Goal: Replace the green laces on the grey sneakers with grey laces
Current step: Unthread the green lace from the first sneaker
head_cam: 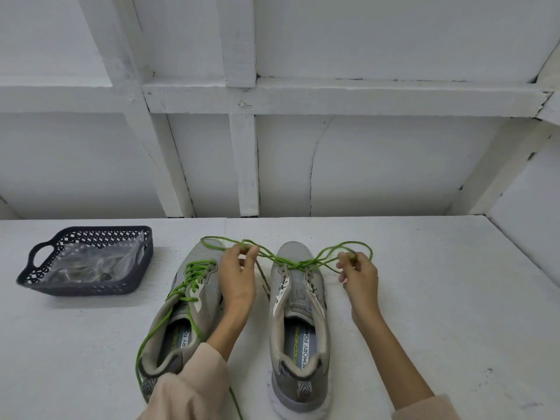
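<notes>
Two grey sneakers stand side by side on the white table, toes pointing away. The left sneaker still carries its green lace, with loose ends trailing toward me. The right sneaker has most eyelets bare; its green lace runs only through the eyelets nearest the toe and spreads out to both sides. My left hand pinches one looped side of that lace above the gap between the shoes. My right hand pinches the other side, to the right of the shoe.
A dark perforated basket with handles sits at the left of the table, holding a clear plastic bag with laces inside. A white panelled wall rises behind the table.
</notes>
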The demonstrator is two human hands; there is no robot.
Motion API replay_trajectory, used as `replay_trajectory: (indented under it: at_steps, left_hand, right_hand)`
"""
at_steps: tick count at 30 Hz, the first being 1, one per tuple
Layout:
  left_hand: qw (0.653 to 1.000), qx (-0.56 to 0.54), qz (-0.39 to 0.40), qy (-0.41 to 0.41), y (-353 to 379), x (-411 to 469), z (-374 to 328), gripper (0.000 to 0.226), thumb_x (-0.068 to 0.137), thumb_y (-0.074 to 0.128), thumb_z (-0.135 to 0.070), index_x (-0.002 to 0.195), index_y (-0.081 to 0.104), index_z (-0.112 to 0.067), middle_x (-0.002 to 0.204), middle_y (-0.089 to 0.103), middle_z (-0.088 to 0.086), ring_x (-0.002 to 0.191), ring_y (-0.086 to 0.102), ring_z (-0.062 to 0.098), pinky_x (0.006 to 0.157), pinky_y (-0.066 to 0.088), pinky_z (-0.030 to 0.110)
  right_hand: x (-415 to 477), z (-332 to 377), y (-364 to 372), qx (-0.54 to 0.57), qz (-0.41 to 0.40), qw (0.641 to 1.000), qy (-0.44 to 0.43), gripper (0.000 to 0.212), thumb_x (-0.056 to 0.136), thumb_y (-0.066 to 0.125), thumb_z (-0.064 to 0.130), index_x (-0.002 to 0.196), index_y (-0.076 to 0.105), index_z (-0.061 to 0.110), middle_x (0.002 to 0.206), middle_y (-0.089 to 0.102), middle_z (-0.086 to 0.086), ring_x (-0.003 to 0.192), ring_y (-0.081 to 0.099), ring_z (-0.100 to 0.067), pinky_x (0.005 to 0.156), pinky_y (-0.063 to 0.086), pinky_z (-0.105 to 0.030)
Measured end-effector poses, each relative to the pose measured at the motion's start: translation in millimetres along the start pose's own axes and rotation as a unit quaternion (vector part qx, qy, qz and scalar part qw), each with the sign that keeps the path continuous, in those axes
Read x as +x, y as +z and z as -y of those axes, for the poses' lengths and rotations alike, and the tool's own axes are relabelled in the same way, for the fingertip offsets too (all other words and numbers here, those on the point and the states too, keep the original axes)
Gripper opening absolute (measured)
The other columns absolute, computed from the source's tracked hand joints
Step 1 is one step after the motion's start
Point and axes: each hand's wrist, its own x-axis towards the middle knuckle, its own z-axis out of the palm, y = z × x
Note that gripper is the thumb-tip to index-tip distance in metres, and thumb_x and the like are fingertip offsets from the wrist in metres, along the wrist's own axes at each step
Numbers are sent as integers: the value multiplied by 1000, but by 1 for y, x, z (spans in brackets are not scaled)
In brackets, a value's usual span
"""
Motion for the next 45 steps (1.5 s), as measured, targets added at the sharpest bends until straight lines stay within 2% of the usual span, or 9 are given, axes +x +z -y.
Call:
replay_trajectory:
  at_steps: [5,8,13,15,20,27,33,40,45]
  left_hand:
    - [992,19,118,-29,7,-9,2,22,81,73,-46,79,65,-25,83,67,-8,72,59,17,64,46,24]
    - [991,34,128,-21,14,-14,5,11,83,74,-34,78,67,-27,83,69,-10,75,60,21,69,48,37]
    - [999,-32,24,-31,3,-6,-2,12,92,65,-22,93,67,-10,88,68,0,74,57,9,64,42,16]
    - [998,-49,21,-34,0,-6,-4,15,93,64,-27,92,66,-12,88,67,0,76,57,8,65,42,19]
    - [989,19,145,-37,13,-13,4,9,86,71,-28,78,67,-30,84,70,-5,70,58,10,66,46,28]
    - [997,-59,-5,-43,2,-6,-5,11,93,64,-23,84,63,-15,84,65,2,75,56,13,64,41,10]
    - [989,-25,131,-69,15,-16,4,18,83,74,-34,76,63,-23,77,65,-2,64,54,12,57,40,26]
    - [997,-45,16,-55,5,-4,-2,18,92,65,-26,81,61,-12,86,64,6,72,54,11,60,39,12]
    - [990,-31,111,-76,13,-11,-2,16,87,71,-28,82,64,-15,78,66,-3,68,56,9,57,43,18]
  right_hand:
    - [-5,-2,6,-35,93,994,53,12,81,77,22,77,70,12,69,62,2,57,50,-6,53,38,-19]
    - [-8,-4,14,-54,117,992,12,15,78,79,17,74,72,5,67,65,-2,63,55,-7,60,43,-23]
    - [-1,-3,2,17,-22,999,24,19,90,67,19,73,62,12,66,58,-2,55,44,-12,51,34,-23]
    - [0,-1,-3,56,-51,995,63,15,92,65,19,78,63,15,71,60,-4,52,42,-13,48,32,-22]
    - [-12,3,9,-9,102,993,58,5,83,71,2,83,73,6,67,64,2,51,51,1,48,36,-11]
    - [-5,6,-1,87,-37,993,70,7,92,61,5,87,65,8,73,57,-5,48,40,-9,39,28,-15]
    - [-15,2,12,-14,104,990,89,6,85,71,11,80,70,8,59,56,3,48,45,-5,43,34,-16]
    - [-2,8,-2,0,36,997,62,10,89,64,9,80,66,6,71,59,-5,50,39,-12,39,30,-14]
    - [-6,6,6,-86,109,988,65,13,81,77,17,73,71,8,61,60,2,49,44,-7,43,33,-14]
